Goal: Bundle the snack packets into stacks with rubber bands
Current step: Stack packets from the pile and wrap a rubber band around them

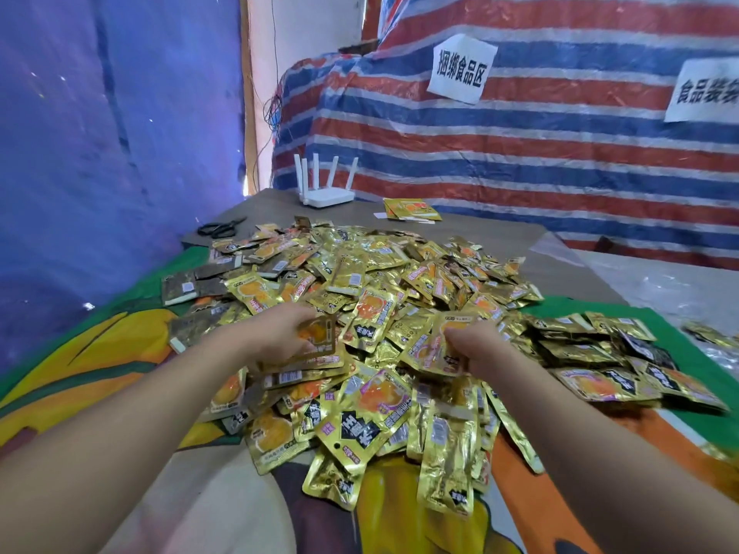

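A big heap of gold foil snack packets with orange and black print covers the middle of the table. My left hand is in the heap and grips a packet that looks blurred. My right hand grips another gold packet by its edge, to the right of the left one. More packets spill toward me and to the right. No rubber band shows in this view.
Black scissors lie at the far left of the table. A white router stands at the back, with a few packets beside it. A printed cloth covers the near table. Striped tarp with paper signs hangs behind.
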Available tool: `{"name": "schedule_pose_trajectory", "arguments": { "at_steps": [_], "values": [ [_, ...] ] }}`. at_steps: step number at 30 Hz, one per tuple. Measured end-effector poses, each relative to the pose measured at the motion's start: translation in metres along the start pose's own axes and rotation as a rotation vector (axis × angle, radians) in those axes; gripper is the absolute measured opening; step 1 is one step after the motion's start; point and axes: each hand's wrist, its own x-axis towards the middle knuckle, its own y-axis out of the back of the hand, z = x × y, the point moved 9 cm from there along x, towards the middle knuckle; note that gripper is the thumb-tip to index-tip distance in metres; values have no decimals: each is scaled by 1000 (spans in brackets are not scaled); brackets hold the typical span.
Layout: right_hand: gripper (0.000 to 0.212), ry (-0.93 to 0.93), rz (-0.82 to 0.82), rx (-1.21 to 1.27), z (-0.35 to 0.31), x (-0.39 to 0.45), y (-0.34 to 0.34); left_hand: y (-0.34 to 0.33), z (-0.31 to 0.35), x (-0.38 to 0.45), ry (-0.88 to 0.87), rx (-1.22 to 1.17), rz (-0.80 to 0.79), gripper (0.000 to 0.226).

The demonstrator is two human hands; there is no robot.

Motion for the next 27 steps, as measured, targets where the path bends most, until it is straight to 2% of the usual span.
{"name": "schedule_pose_trajectory", "arguments": {
  "at_steps": [2,4,6,8,12,15,19,23,27],
  "values": [
    [33,17,92,-106,4,14,-4,-14,-9,6,8,-2,-62,45],
    [15,92,198,-273,2,20,-4,-26,-16,10,31,-19,-97,52],
    [10,131,257,-319,1,19,-2,-30,-20,12,49,-6,-75,65],
    [6,141,270,-309,2,18,-1,-30,-21,12,48,24,-40,68],
    [19,190,281,-256,1,14,1,-25,-18,8,19,142,46,59],
    [21,223,293,-283,2,11,4,-22,-15,1,4,178,104,54],
    [17,279,334,-436,-4,-1,11,-18,-14,-9,-6,90,141,46],
    [12,280,343,-428,-7,-7,8,-10,-12,-20,-14,15,198,32],
    [10,211,298,-331,-3,-5,0,0,-11,-34,25,-249,298,54]
  ]
}}
